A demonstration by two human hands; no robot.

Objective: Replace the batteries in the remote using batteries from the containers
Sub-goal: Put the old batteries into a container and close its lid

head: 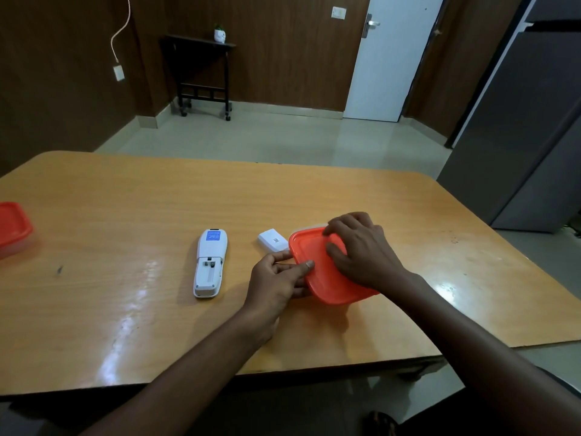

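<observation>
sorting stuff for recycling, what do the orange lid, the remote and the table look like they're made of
Orange lid: looks like thin, smooth plastic, with a moulded raised rim and uniform colour.
Remote: white hard plastic, matte, with a blue sticker on its back.
Table: wood or wood-look laminate, glossy; grain lines and glare show, which one is unclear.

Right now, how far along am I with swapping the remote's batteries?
Done: the remote lies face down with its battery bay open and apparently empty; its cover sits beside it. In hand: both hands, left and right, are on the orange-lidded container, lid still on. Left: take batteries out, load them, refit the cover. A second container sits untouched at far left.
</observation>
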